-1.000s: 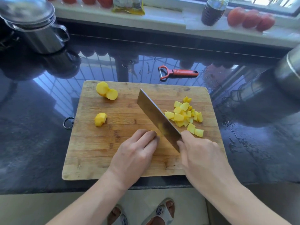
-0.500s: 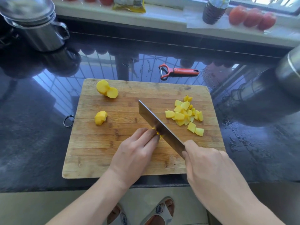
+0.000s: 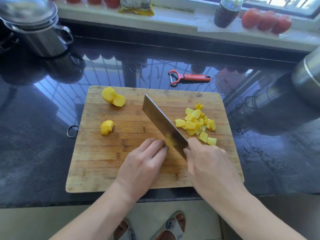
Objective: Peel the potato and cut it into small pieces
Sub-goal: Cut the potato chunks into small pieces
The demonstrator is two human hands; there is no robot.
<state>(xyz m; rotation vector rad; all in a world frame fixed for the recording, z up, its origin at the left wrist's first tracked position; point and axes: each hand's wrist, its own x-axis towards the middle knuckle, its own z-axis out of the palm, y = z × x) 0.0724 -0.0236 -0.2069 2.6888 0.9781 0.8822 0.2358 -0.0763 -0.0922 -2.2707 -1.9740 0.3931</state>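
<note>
A wooden cutting board [image 3: 107, 163] lies on the dark, glossy counter [image 3: 34, 135]. The person's right hand [image 3: 206, 163] is wrapped around the handle of a cleaver [image 3: 162, 123], whose blade runs diagonally across the middle of the board, tip pointing away and to the left. The left hand [image 3: 143, 163] rests on the board with fingers curled, fingertips pressed against a small potato piece [image 3: 170, 148] just at the blade's left face; most of that piece is hidden by the fingers and blade.

Right of the blade sits a heap of diced potato [image 3: 197, 122]. At the board's far left corner lies a larger peeled potato section [image 3: 113, 99], partly sliced; nearer along the left side, a smaller potato chunk [image 3: 106, 127].

Beyond the board a red peeler [image 3: 188, 78] lies on the counter. A steel pot [image 3: 39, 32] stands far left. Tomatoes [image 3: 266, 20] and a dark bottle [image 3: 225, 13] sit on the windowsill.
</note>
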